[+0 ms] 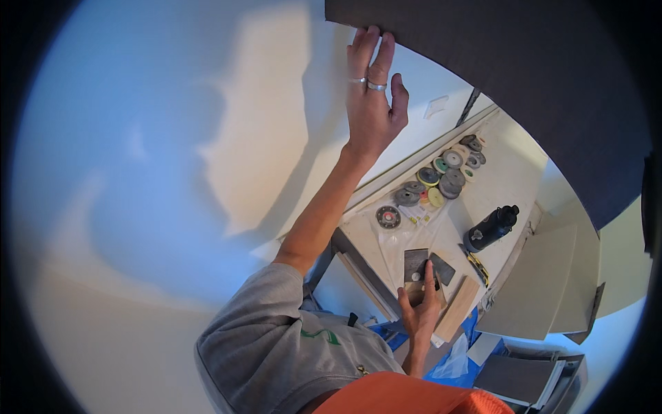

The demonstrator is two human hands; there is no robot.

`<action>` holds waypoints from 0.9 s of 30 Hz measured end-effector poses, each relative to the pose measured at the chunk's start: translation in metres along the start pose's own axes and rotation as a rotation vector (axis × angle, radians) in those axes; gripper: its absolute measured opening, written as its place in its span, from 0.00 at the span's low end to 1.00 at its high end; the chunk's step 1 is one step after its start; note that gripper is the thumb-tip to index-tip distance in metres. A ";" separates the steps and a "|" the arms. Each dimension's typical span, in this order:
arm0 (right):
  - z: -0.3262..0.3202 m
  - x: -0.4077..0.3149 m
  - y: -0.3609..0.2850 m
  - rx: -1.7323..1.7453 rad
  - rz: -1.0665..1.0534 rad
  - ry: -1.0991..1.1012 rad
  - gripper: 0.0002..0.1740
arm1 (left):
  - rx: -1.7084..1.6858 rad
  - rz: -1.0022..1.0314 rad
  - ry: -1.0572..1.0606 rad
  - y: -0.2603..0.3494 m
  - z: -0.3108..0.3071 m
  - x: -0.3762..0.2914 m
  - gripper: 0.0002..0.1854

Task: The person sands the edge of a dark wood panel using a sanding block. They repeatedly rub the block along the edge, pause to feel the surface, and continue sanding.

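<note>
My left hand (375, 95), wearing two rings, reaches up with its fingers extended. Its fingertips touch the lower edge of a large dark panel (496, 57), and the thumb stands apart. Lower down, my right hand (423, 310) is at a worktable (370, 243), its index finger pointing forward over small flat pieces. A dark grey square piece (415, 259) lies by that fingertip, with another dark piece (443, 268) to its right. Between thumb and index finger shows a brownish piece (416, 296); whether it is gripped I cannot tell. A light wood strip (457, 305) lies beside this hand.
Several round abrasive or polishing discs (451, 183) line the wall side of the table. Clear plastic (395, 243), a dark bottle (489, 227) and a yellow-and-black utility knife (477, 268) lie or stand nearby. Beige panels (538, 279) lean at right, above a bin (574, 383) holding flat boards.
</note>
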State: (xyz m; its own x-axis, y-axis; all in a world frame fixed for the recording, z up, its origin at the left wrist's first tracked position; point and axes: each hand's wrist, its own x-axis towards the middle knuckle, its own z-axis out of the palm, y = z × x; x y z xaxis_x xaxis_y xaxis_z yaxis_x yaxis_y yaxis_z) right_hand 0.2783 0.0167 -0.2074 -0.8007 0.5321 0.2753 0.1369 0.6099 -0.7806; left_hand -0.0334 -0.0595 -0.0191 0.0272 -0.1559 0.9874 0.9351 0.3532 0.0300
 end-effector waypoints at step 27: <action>-0.088 -0.035 0.110 0.083 0.000 -0.186 0.47 | 0.258 -0.091 -0.122 -0.004 -0.048 0.028 0.30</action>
State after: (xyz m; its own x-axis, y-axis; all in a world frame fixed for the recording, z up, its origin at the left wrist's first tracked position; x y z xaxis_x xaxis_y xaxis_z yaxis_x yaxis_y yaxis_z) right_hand 0.3725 0.1167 -0.2531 -0.8957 0.4096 0.1732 0.0944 0.5558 -0.8260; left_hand -0.0189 -0.1094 0.0010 -0.1098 -0.0912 0.9898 0.8108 0.5677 0.1422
